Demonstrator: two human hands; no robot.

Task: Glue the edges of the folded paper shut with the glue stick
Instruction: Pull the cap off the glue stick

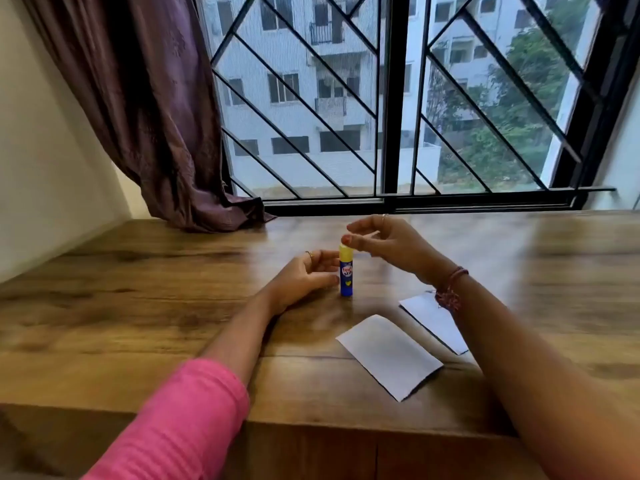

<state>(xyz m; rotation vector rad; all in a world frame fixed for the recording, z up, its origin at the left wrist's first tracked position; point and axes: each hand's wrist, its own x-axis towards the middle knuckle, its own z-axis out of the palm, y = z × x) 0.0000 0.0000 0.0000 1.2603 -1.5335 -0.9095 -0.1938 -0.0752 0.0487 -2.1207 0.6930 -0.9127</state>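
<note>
- Here, the glue stick [346,271] stands upright on the wooden table [138,306], its yellow cap seemingly in place; it sits beyond the papers and well apart from them.
- The left hand [304,277] rests on the table just beside the blue barrel, fingers loosely curled toward it; the fingertips appear to touch the barrel, but whether they actually grip it cannot be told through the blur.
- The right hand [384,242] hovers over the cap, thumb and fingers spread in a loose arc; one fingertip sits at the cap's top, yet no firm pinch is visible.
- The folded paper [389,355] lies flat on the table near the front edge, nearer the person than the glue stick, with neither hand on it.
- A second white sheet [433,320] lies just to the right, partly hidden beneath the right forearm; whether it is folded cannot be told.
- Progress, as judged: the paper seems to be already folded, but gluing has not begun. The stick looks capped, and no glue is evident on the paper edges.
- Remaining, as judged: remove the cap, run the stick along the open edges, and press them shut.
- Background: a purple curtain [156,116] and a barred window [398,98].
</note>
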